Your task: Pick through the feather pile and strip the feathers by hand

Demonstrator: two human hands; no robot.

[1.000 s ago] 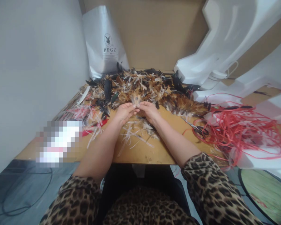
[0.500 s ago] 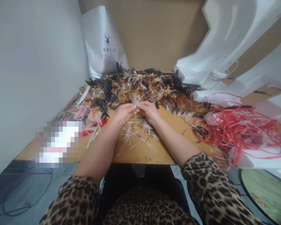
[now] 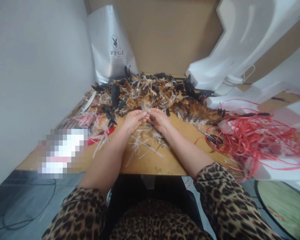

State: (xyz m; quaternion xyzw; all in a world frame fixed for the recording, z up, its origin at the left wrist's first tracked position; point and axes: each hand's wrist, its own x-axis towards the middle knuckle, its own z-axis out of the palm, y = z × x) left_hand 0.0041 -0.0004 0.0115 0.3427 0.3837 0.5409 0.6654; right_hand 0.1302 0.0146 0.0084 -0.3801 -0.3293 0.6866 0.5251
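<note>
My left hand (image 3: 135, 120) and my right hand (image 3: 159, 119) meet over the middle of the table, both closed in a pinch. Between their fingertips is a small brown-and-white feather (image 3: 146, 106), its lower end hidden by the fingers. I cannot make out whether it is one feather or a few together. Just beyond lies a heap of brown, white and black feathers (image 3: 150, 90). White ribbon strips (image 3: 137, 146) and a few loose feathers rest on the table below my hands.
Scissors (image 3: 210, 136) lie to the right, beside a tangle of red ribbon (image 3: 262, 140). Pink and white strips (image 3: 87, 120) are at the left. A silver bag (image 3: 112, 50) stands at the back left, white foam pieces (image 3: 230, 43) at the right. The wooden table (image 3: 152, 166) ends near my lap.
Both hands stay in nearly the same place, still pinching the feather. The fingers have shifted only slightly, with the right fingers a little more over the feather's base.
</note>
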